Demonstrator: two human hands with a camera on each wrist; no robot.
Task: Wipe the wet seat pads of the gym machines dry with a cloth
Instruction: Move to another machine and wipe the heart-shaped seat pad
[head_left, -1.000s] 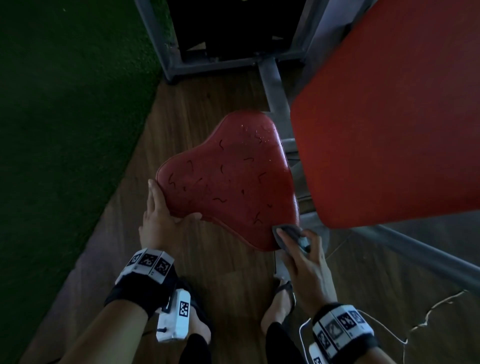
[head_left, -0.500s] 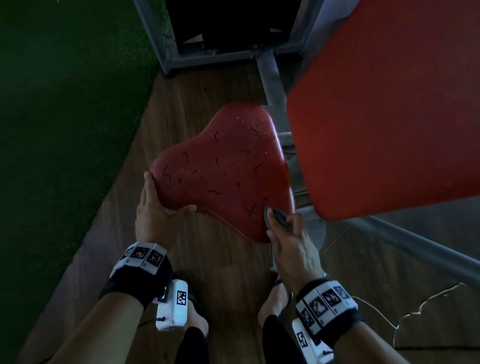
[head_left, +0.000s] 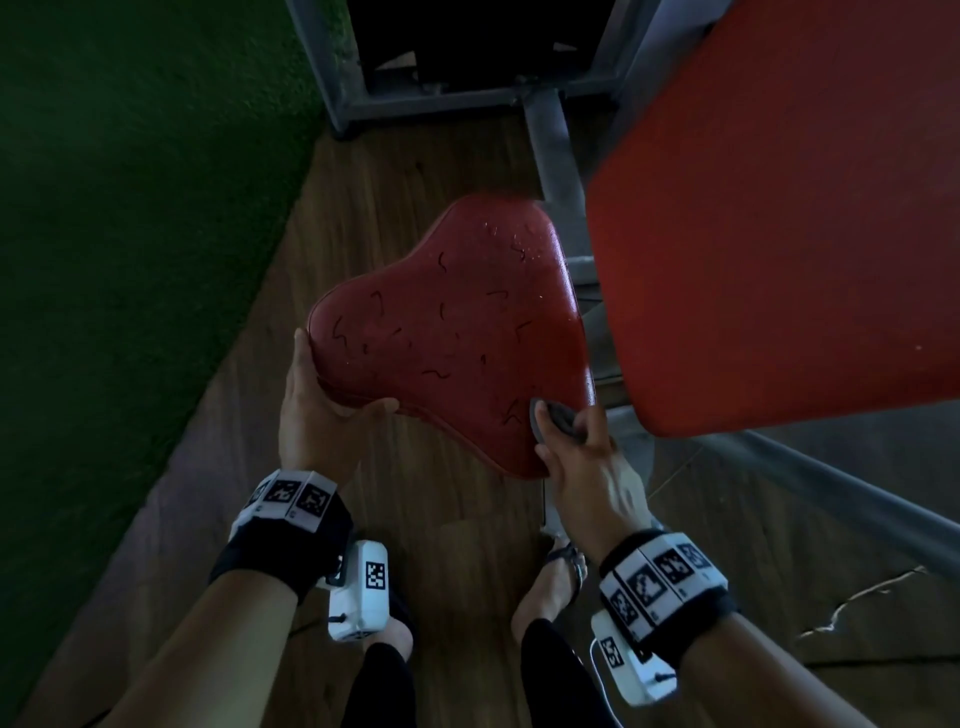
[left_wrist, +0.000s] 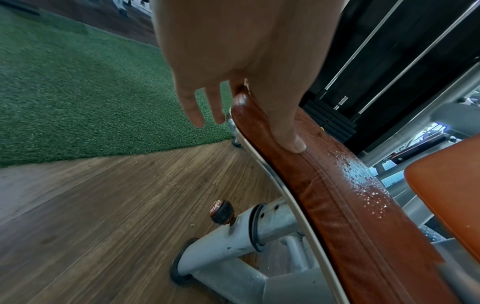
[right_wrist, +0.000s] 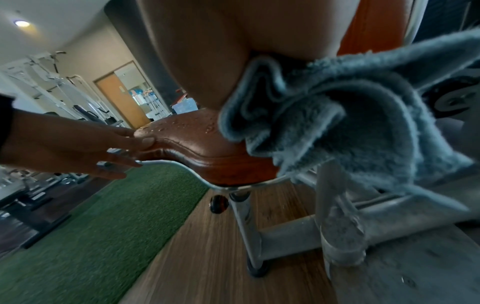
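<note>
A dark red, cracked seat pad (head_left: 457, 332) with water drops near its far end sits on a grey machine frame. My left hand (head_left: 322, 410) grips the pad's near-left lobe, thumb on its edge (left_wrist: 293, 142) and fingers underneath. My right hand (head_left: 576, 452) holds a bunched blue-grey cloth (head_left: 556, 415) against the pad's near-right corner; in the right wrist view the cloth (right_wrist: 337, 127) hangs below the palm over the pad (right_wrist: 197, 144). Droplets show on the pad's top (left_wrist: 361, 174).
A bright red back pad (head_left: 779, 208) overhangs the seat on the right. Grey frame tubes (left_wrist: 233, 246) and a black-and-red adjustment knob (left_wrist: 221, 211) lie beneath. Green turf (head_left: 130, 234) borders the wooden floor (head_left: 441, 519) on the left. My sandalled feet stand below the seat.
My right hand with the cloth has moved up from below the pad's near-right corner onto its surface. My left hand keeps its grip on the left lobe.
</note>
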